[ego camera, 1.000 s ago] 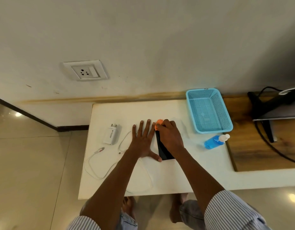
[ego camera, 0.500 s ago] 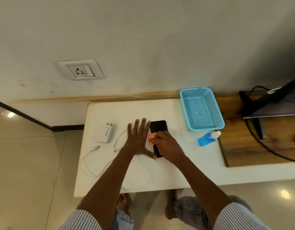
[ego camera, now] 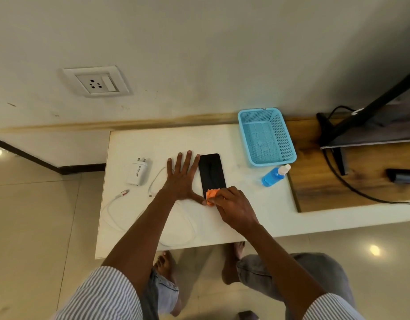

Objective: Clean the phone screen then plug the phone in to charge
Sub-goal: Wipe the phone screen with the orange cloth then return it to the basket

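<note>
Phone (ego camera: 211, 173) lying face up on the counter (ego camera: 245, 211), long axis running away from the person, left hand (ego camera: 181, 179) spread flat alongside, right hand (ego camera: 231, 204) pinching an orange cloth (ego camera: 211, 197) at its near end.

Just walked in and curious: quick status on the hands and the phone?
Left hand flat beside phone. Right hand pinching orange cloth on phone's near end. Charger and cable lie unplugged; nothing blocking.

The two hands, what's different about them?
The left hand lies flat, fingers spread, beside the phone; the right hand is curled. The left hand holds nothing; the right hand pinches an orange cloth at the phone's near end. Both rest on the white table.
</note>
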